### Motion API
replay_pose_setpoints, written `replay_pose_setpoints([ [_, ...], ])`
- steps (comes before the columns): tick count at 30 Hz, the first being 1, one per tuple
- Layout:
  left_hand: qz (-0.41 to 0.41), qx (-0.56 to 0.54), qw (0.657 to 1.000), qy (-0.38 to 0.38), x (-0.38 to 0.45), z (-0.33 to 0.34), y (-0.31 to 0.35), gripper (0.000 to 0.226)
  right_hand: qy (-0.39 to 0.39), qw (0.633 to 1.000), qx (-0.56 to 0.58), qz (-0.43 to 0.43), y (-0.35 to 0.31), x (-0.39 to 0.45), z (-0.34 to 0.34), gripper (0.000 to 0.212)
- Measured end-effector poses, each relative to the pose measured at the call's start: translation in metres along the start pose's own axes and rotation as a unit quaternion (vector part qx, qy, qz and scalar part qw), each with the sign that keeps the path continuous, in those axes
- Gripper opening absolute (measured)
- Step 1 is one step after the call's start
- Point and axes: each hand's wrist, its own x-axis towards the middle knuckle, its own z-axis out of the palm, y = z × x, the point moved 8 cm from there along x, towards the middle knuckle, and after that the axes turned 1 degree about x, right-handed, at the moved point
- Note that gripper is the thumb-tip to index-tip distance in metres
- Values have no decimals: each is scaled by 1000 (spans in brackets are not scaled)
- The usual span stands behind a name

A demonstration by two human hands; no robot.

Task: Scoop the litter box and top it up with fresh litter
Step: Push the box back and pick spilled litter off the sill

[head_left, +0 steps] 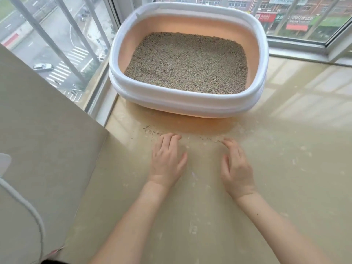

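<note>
Litter box (187, 103): sits in the upper centre of the frame, pushed into the corner where two windows meet; white outer wall and rim, peach inner wall; probably parked there to keep it out of the walking path
Litter (187, 62): grey-brown granules fill the bottom in a fairly even layer, well below the rim; no clumps that I can tell from this view; level looks low enough that a top-up is plausible
Left hand (167, 161): lower centre, palm down over the floor, fingers loosely together and slightly bent, holding nothing; fingertips lie just beside the spilled grains
Right hand (237, 168): lower centre right, palm down, fingers relaxed and a little curved, empty; fingertips near another thin scatter of grains
Spilled grains (150, 130): small scatter on the floor just in front of the box; both hands seem placed to sweep them together, though that is a judgement
Floor (285, 159): glossy beige, smudged with pale marks; reflects the window
Windows (62, 44): white bars at upper left, street far below; shopfronts at upper right
Panel (43, 140): large beige surface at left, close beside the box's left side; it narrows access from that side
Missing: no scoop, bag or bin is in view; scooping cannot start without them
</note>
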Motion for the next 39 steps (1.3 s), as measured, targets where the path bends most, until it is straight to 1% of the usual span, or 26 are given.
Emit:
replay_pose_setpoints([
  [2,22,-2,999,-25,-3,11,7,48,14,998,24,49,16,-7,-2,48],
  [4,56,-4,998,-34,-3,19,20,48,29,996,41,75,23,-6,-3,51],
  [6,84,-1,996,-36,0,26,35,48,41,995,51,81,24,-3,-4,53],
  [8,91,6,995,-47,6,33,48,49,50,993,67,82,25,-1,-5,53],
  [13,118,-5,987,-107,24,54,75,48,90,980,141,110,38,-4,-13,48],
  [15,118,-8,986,-114,32,58,83,46,101,976,155,114,38,-3,-13,49],
  [18,73,-34,993,-85,42,56,77,36,112,968,181,134,35,7,-5,49],
  [21,30,-49,997,-60,43,50,59,34,98,969,178,143,24,28,11,45],
  [26,19,-71,997,-15,33,36,37,27,25,986,140,89,-2,48,40,55],
  [29,-16,-89,996,21,29,24,23,23,-18,987,145,70,-22,51,58,49],
  [31,-43,-108,993,31,25,17,11,22,-56,985,156,36,-39,51,67,50],
  [32,-53,-117,991,35,23,13,5,24,-61,985,160,20,-44,51,67,51],
  [35,-74,-127,987,59,20,-4,-21,29,-30,988,152,18,-34,54,54,54],
  [39,-142,-145,976,85,18,-22,-69,39,8,993,108,43,-2,59,33,54],
])
